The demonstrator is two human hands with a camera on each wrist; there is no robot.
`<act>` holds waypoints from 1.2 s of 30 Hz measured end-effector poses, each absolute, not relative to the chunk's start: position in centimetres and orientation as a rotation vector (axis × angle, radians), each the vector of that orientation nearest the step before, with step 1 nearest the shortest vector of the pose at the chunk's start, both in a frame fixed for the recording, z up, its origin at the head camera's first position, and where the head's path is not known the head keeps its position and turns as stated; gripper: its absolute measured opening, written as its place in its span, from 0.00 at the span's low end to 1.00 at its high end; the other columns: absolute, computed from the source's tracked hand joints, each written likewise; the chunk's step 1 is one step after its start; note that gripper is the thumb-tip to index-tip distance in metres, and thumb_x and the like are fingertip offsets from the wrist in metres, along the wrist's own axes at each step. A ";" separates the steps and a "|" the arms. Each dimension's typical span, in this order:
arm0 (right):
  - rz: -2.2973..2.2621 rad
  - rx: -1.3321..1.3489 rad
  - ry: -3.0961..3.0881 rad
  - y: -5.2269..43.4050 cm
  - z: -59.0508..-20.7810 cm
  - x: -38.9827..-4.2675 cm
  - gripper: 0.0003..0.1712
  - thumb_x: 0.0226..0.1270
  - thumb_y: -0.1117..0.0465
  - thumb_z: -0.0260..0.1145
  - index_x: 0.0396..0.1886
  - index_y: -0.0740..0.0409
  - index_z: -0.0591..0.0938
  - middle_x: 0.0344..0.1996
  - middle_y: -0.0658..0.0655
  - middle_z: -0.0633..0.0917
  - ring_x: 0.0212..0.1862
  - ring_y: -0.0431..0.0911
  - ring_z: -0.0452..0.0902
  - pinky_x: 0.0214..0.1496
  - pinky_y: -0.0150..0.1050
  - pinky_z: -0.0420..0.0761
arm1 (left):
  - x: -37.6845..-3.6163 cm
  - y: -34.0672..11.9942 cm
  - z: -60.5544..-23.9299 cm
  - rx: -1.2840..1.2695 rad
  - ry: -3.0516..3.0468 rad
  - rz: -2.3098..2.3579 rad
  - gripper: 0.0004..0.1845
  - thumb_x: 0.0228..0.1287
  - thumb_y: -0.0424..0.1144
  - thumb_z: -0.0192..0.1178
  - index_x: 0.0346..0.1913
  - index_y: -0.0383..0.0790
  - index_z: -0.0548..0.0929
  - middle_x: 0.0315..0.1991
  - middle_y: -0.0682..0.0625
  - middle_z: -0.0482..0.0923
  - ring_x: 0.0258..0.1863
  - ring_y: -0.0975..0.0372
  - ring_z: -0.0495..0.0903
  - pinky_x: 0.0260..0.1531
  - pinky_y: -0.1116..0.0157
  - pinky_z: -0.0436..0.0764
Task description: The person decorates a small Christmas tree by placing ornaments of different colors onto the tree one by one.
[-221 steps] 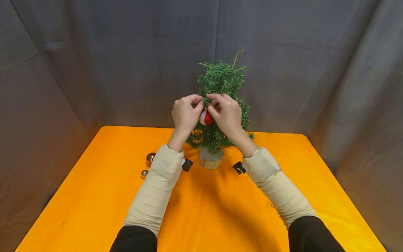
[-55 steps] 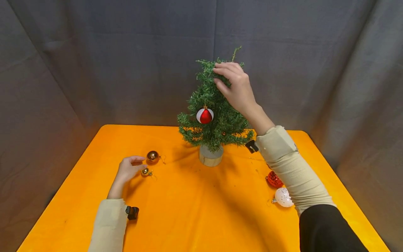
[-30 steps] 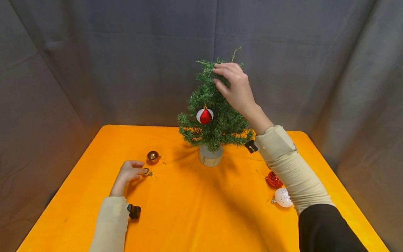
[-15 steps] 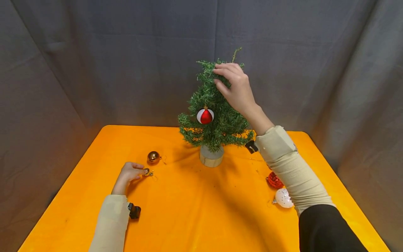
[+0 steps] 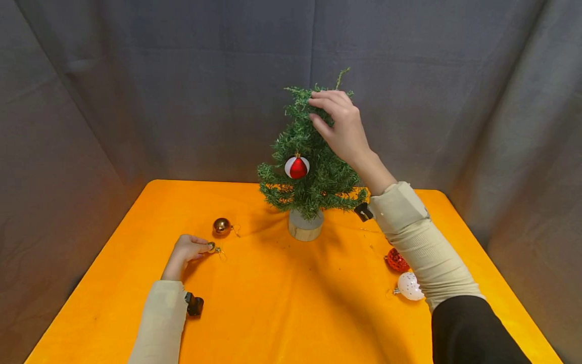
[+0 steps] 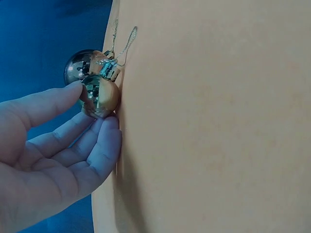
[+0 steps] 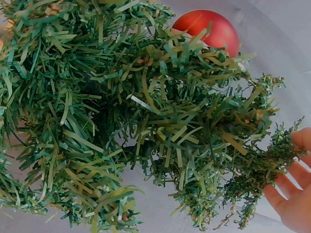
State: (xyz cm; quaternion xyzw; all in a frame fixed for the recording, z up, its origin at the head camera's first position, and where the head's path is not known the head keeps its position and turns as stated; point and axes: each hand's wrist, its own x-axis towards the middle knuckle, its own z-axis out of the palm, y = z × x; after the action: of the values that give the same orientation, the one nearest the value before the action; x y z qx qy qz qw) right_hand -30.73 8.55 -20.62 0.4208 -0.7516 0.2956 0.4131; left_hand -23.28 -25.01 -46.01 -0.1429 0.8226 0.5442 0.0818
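Observation:
Near the left of the table my left hand (image 5: 187,249) pinches a small shiny gold bauble (image 6: 101,94) between thumb and fingers, its cap and cord loop pointing away from the palm. Just behind it lies a larger copper-gold bauble (image 5: 221,226). My right hand (image 5: 338,121) is raised at the upper part of a small artificial Christmas tree (image 5: 313,187), fingers loosely bent and thumb apart. In the right wrist view its fingertips (image 7: 275,196) are against the top greenery. A red and white bauble (image 5: 297,167) hangs on the front of the tree.
The tree stands on a round wooden base (image 5: 305,227) on an orange-covered table (image 5: 273,303). Under the right forearm lie a red bauble (image 5: 397,260) and a white speckled bauble (image 5: 410,286), partly hidden by the sleeve. Grey curtains (image 5: 204,101) enclose the table.
Both hands were at the red and white bauble, which now hangs free. The left hand moved down left and took hold of the small gold bauble. The right hand rose, then stayed still.

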 end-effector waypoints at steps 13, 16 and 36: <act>0.744 1.057 -1.903 8.7 -20.7 -30.8 0.12 0.57 0.70 0.63 0.42 0.69 0.81 0.45 0.62 0.79 0.50 0.52 0.70 0.55 0.39 0.67 | -23.2 -25.1 -45.6 -0.415 2.399 1.750 0.17 0.56 0.27 0.58 0.45 0.15 0.73 0.31 0.43 0.78 0.30 0.55 0.80 0.37 0.59 0.78; 0.743 1.058 -1.907 8.7 -20.7 -30.8 0.12 0.57 0.70 0.63 0.42 0.68 0.81 0.45 0.62 0.79 0.51 0.51 0.70 0.55 0.39 0.67 | -23.1 -25.1 -45.5 -0.416 2.399 1.769 0.18 0.57 0.28 0.59 0.47 0.15 0.73 0.34 0.39 0.78 0.32 0.54 0.80 0.38 0.58 0.78; 0.742 1.068 -1.908 8.5 -20.7 -30.7 0.13 0.57 0.69 0.63 0.43 0.68 0.81 0.46 0.63 0.79 0.52 0.52 0.70 0.58 0.36 0.64 | -23.0 -23.4 -40.7 -0.328 2.478 1.833 0.22 0.61 0.36 0.56 0.54 0.22 0.70 0.53 0.31 0.68 0.49 0.45 0.72 0.50 0.55 0.70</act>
State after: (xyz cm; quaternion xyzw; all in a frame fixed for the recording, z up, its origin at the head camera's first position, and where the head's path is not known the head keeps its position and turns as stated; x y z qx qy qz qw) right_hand -30.67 8.48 -20.67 0.4232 -0.7558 0.2939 0.4042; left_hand -22.99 -23.37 -40.74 -0.1059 0.7992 0.5912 0.0208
